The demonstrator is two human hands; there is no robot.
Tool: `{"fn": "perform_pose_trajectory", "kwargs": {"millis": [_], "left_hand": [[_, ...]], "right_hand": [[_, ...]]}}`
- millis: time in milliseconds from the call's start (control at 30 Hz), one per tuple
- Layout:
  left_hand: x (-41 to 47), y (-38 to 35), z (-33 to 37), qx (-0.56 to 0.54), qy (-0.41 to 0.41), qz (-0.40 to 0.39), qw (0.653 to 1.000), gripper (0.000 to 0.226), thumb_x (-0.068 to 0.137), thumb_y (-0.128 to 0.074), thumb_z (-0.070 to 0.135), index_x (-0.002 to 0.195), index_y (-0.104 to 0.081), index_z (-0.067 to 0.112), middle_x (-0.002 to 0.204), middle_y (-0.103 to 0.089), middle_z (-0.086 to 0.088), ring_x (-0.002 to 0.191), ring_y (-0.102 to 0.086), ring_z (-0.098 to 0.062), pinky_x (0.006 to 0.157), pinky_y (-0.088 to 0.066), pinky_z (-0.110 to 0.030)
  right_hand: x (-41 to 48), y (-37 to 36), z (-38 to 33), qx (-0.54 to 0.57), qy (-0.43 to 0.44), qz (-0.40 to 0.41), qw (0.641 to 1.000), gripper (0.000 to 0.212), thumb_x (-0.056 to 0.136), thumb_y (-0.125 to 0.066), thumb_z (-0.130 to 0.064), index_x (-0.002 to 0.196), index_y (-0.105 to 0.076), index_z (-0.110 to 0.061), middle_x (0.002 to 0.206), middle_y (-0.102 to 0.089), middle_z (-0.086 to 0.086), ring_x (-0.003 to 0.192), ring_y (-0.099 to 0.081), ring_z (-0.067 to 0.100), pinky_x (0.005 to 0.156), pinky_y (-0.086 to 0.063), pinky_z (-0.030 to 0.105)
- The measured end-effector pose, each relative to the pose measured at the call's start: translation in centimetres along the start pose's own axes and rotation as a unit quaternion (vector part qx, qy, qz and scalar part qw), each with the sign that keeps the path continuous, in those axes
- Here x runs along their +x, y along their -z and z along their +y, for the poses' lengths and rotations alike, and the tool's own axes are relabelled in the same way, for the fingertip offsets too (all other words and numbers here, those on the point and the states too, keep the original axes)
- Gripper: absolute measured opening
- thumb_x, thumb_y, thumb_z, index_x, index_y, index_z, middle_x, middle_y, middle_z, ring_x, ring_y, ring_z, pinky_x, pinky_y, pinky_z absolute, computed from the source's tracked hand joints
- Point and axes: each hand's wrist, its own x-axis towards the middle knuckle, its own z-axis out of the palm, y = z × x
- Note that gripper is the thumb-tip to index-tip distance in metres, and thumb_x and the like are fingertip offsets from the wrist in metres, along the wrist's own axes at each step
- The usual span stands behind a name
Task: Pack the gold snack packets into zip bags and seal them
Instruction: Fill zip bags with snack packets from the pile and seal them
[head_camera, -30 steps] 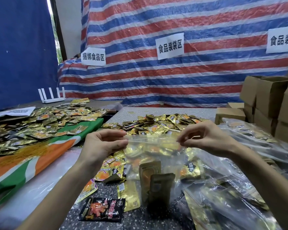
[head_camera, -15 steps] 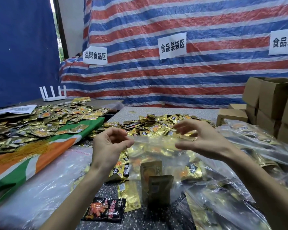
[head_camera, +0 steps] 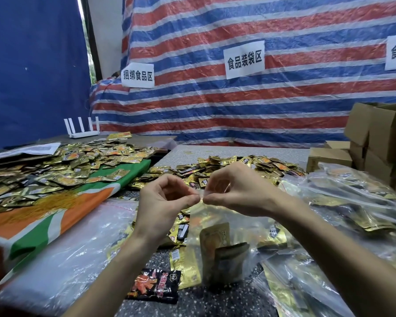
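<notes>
A clear zip bag [head_camera: 224, 227] hangs upright in front of me with gold snack packets [head_camera: 217, 250] standing inside it. My left hand [head_camera: 162, 207] and my right hand [head_camera: 236, 193] both pinch the bag's top strip, fingertips nearly touching at its middle. Loose gold packets [head_camera: 238, 168] lie heaped on the speckled table [head_camera: 206, 303] behind my hands, and a larger heap of packets [head_camera: 62, 163] covers the left table.
Filled clear bags [head_camera: 357, 207] pile up at the right. Empty plastic bags [head_camera: 62, 252] lie at the left front. A black and orange packet [head_camera: 156, 286] lies near me. Cardboard boxes [head_camera: 380, 138] stack at the far right. A white router [head_camera: 82, 129] stands at the back left.
My hands have slid toward each other along the bag's top strip, from its two ends to its middle. The bag's mouth looks narrower now.
</notes>
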Motion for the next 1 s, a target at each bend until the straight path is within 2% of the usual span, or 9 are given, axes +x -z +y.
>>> {"fn": "perform_pose_trajectory", "kwargs": {"millis": [100, 167, 233, 400, 500, 600, 700, 867, 1000], "left_hand": [[-0.1, 0.4, -0.2, 0.032, -0.006, -0.053, 0.998, 0.016, 0.076, -0.082, 0.007, 0.083, -0.068, 0.010, 0.079, -0.072, -0.006, 0.075, -0.067, -0.016, 0.068, -0.055, -0.025], [-0.1, 0.7, -0.5, 0.093, -0.015, -0.098, 0.991, 0.007, 0.083, -0.074, 0.023, 0.085, -0.071, 0.017, 0.081, -0.070, -0.005, 0.077, -0.067, -0.020, 0.071, -0.056, -0.034], [-0.2, 0.8, -0.8, 0.164, -0.041, -0.133, 0.977, 0.014, 0.090, -0.064, 0.032, 0.088, -0.072, 0.021, 0.081, -0.070, -0.002, 0.078, -0.068, -0.020, 0.074, -0.056, -0.041], [-0.1, 0.4, -1.2, 0.197, -0.096, -0.172, 0.960, 0.010, 0.094, -0.060, 0.032, 0.091, -0.066, 0.024, 0.079, -0.067, 0.003, 0.076, -0.067, -0.018, 0.070, -0.056, -0.035], [-0.1, -0.2, -1.7, 0.145, -0.072, -0.125, 0.979, 0.011, 0.092, -0.060, 0.023, 0.085, -0.069, 0.022, 0.076, -0.068, 0.000, 0.074, -0.066, -0.015, 0.070, -0.054, -0.025], [-0.2, -0.8, -2.2, 0.101, -0.061, -0.081, 0.990, 0.013, 0.089, -0.062, 0.021, 0.080, -0.071, 0.018, 0.074, -0.069, -0.003, 0.072, -0.065, -0.014, 0.068, -0.051, -0.018], [-0.2, -0.7, -2.5, 0.076, -0.055, -0.052, 0.994, 0.012, 0.087, -0.063, 0.019, 0.079, -0.073, 0.019, 0.073, -0.070, -0.005, 0.072, -0.066, -0.013, 0.067, -0.051, -0.017], [-0.3, -0.7, -2.7, 0.068, -0.065, -0.042, 0.995, 0.012, 0.087, -0.064, 0.017, 0.081, -0.074, 0.019, 0.073, -0.071, -0.006, 0.071, -0.066, -0.015, 0.068, -0.052, -0.020], [-0.3, -0.7, -2.9, 0.055, -0.069, -0.014, 0.996, 0.013, 0.090, -0.066, 0.011, 0.083, -0.075, 0.017, 0.074, -0.072, -0.007, 0.071, -0.067, -0.018, 0.068, -0.053, -0.019]], "right_hand": [[0.0, -0.1, -0.1, -0.023, 0.003, -0.002, 1.000, 0.012, 0.088, -0.072, -0.025, 0.089, -0.076, -0.013, 0.083, -0.073, -0.005, 0.075, -0.065, 0.007, 0.069, -0.054, 0.027], [-0.1, -0.1, -0.2, -0.032, 0.004, -0.007, 0.999, 0.012, 0.088, -0.071, -0.025, 0.089, -0.075, -0.014, 0.084, -0.073, -0.005, 0.077, -0.065, 0.006, 0.070, -0.053, 0.026], [-0.2, -0.1, -0.2, -0.022, 0.008, -0.010, 1.000, 0.013, 0.089, -0.072, -0.027, 0.089, -0.075, -0.014, 0.084, -0.072, -0.006, 0.076, -0.065, 0.007, 0.069, -0.053, 0.026], [-0.5, 0.2, 0.2, 0.019, 0.005, -0.015, 1.000, 0.018, 0.088, -0.074, -0.029, 0.090, -0.076, -0.011, 0.083, -0.074, 0.000, 0.078, -0.067, 0.016, 0.073, -0.055, 0.040], [-0.7, 0.3, 0.5, 0.028, -0.009, -0.027, 0.999, 0.021, 0.088, -0.073, -0.033, 0.091, -0.076, -0.013, 0.084, -0.074, -0.001, 0.080, -0.067, 0.016, 0.075, -0.055, 0.041], [-1.0, 0.7, 1.1, 0.038, -0.025, -0.034, 0.998, 0.017, 0.087, -0.073, -0.034, 0.088, -0.075, -0.016, 0.083, -0.073, -0.005, 0.080, -0.067, 0.012, 0.072, -0.054, 0.029], [-1.9, 1.2, 2.2, 0.052, -0.050, -0.020, 0.997, 0.010, 0.085, -0.076, -0.032, 0.084, -0.075, -0.022, 0.079, -0.072, -0.009, 0.075, -0.065, 0.007, 0.064, -0.051, 0.018], [-3.8, 1.8, 3.9, 0.066, -0.068, -0.003, 0.995, 0.012, 0.083, -0.077, -0.032, 0.081, -0.076, -0.020, 0.077, -0.073, -0.006, 0.070, -0.062, 0.005, 0.064, -0.050, 0.024], [-4.9, 2.7, 4.6, 0.081, -0.074, 0.005, 0.994, 0.007, 0.082, -0.079, -0.028, 0.079, -0.075, -0.023, 0.072, -0.072, -0.011, 0.068, -0.063, 0.002, 0.062, -0.049, 0.018]]}}
